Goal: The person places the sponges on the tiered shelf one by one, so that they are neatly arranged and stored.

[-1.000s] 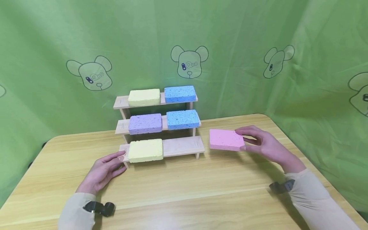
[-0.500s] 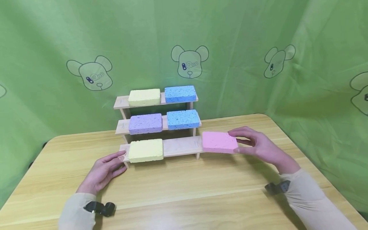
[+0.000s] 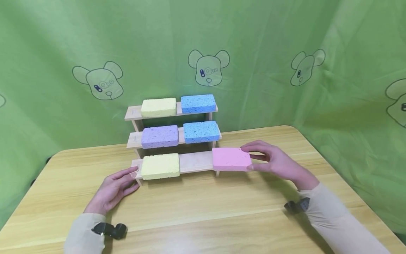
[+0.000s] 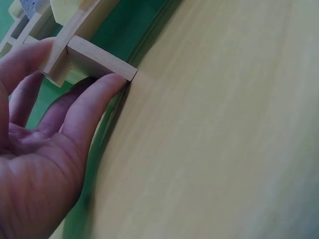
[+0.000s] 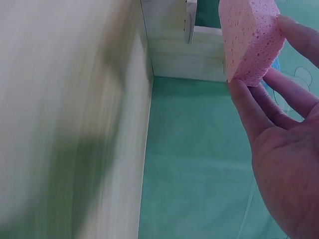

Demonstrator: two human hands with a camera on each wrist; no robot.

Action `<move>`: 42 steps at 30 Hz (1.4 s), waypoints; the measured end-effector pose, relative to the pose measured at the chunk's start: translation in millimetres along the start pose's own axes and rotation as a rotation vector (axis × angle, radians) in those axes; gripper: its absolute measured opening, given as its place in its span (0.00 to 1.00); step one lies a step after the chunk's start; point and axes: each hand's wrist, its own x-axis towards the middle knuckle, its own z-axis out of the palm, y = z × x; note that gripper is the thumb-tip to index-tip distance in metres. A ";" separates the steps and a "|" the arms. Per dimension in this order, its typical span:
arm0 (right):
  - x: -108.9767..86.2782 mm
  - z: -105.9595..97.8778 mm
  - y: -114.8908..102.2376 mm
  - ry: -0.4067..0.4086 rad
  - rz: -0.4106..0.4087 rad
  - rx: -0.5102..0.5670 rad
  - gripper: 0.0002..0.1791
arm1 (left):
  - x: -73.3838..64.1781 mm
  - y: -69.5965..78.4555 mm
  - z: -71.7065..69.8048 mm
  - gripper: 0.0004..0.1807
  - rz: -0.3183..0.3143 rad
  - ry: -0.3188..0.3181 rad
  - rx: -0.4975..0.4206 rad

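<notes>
A pink sponge point(image 3: 231, 159) is pinched at its right end between the thumb and fingers of my right hand point(image 3: 276, 163). Its left part overlaps the right end of the lowest step of a three-step wooden rack point(image 3: 196, 161); whether they touch I cannot tell. In the right wrist view the pink sponge point(image 5: 251, 42) sits at the fingertips. My left hand point(image 3: 113, 190) grips the left end of that lowest step, and in the left wrist view its fingers are about the wooden leg point(image 4: 102, 60). A yellow sponge point(image 3: 160, 165) lies on the lowest step's left side.
The middle step carries a purple sponge point(image 3: 160, 136) and a blue sponge point(image 3: 201, 132). On the top step lie another yellow sponge point(image 3: 158, 107) and another blue sponge point(image 3: 198, 103). A green curtain point(image 3: 253, 84) hangs behind the wooden table point(image 3: 196, 211).
My right hand has carried the pink sponge leftward and slightly nearer, from beside the rack to over the lowest step's right end. My left hand has stayed in place.
</notes>
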 end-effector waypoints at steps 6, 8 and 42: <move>7.1 7.2 -3.0 -0.018 0.012 -0.003 0.29 | -0.5 -0.2 -0.5 0.13 -0.003 -0.002 -0.003; 8.9 9.1 -3.2 -0.019 0.016 0.000 0.29 | -0.7 -0.1 -0.5 0.14 -0.004 -0.004 -0.002; 23.0 31.9 -0.7 -0.014 -0.003 0.087 0.30 | -1.8 1.0 1.3 0.13 -0.008 -0.004 0.000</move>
